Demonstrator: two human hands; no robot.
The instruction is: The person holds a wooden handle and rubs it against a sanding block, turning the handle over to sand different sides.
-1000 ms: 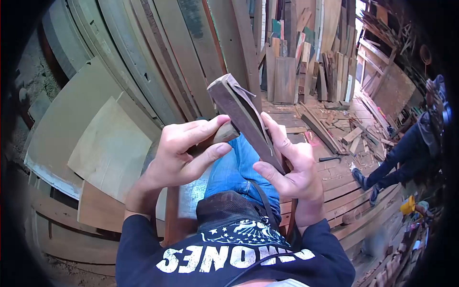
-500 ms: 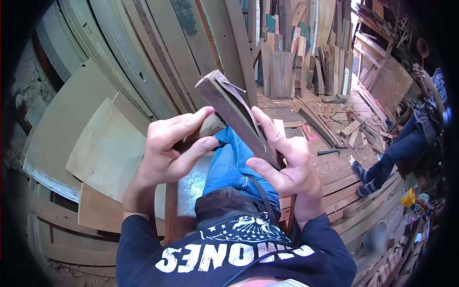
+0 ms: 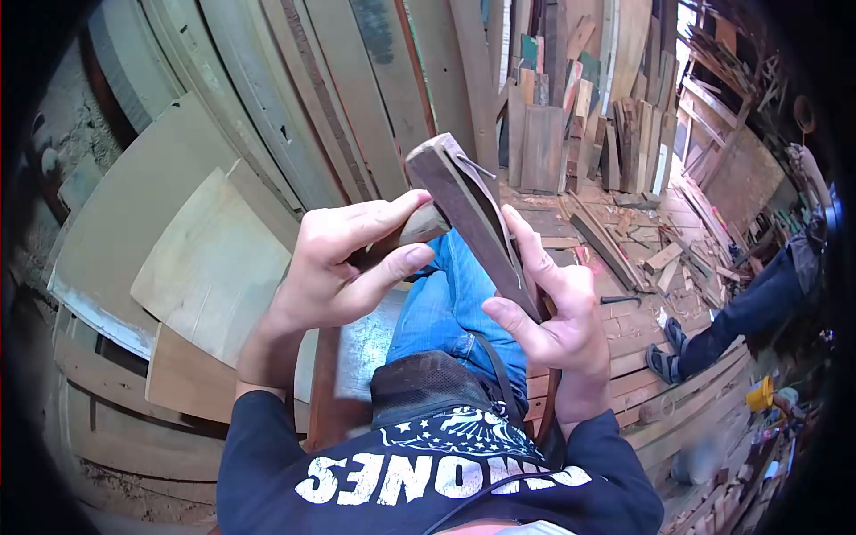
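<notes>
My left hand [image 3: 352,259] is closed around a short rounded wooden piece [image 3: 421,225], its end showing between thumb and forefinger. That end meets the side of a long dark wooden block [image 3: 468,223]. The block is tilted, its upper end pointing up and to the left, and a thin metal piece like a nail [image 3: 475,166] sticks out near that end. A long split or slot runs along the block's face. My right hand [image 3: 553,308] grips the block's lower end, thumb on one side and fingers on the other.
Tall boards [image 3: 267,98] lean ahead, with curved plywood sheets [image 3: 214,259] at the left. Wood scraps and a dark-handled tool [image 3: 620,300] lie on the plank floor. Another person [image 3: 753,303] stands at the right, near a yellow container [image 3: 760,394].
The view shifted one way and then back, carrying the hands and block with it. My grip looks the same. The other person's legs and feet have changed position slightly.
</notes>
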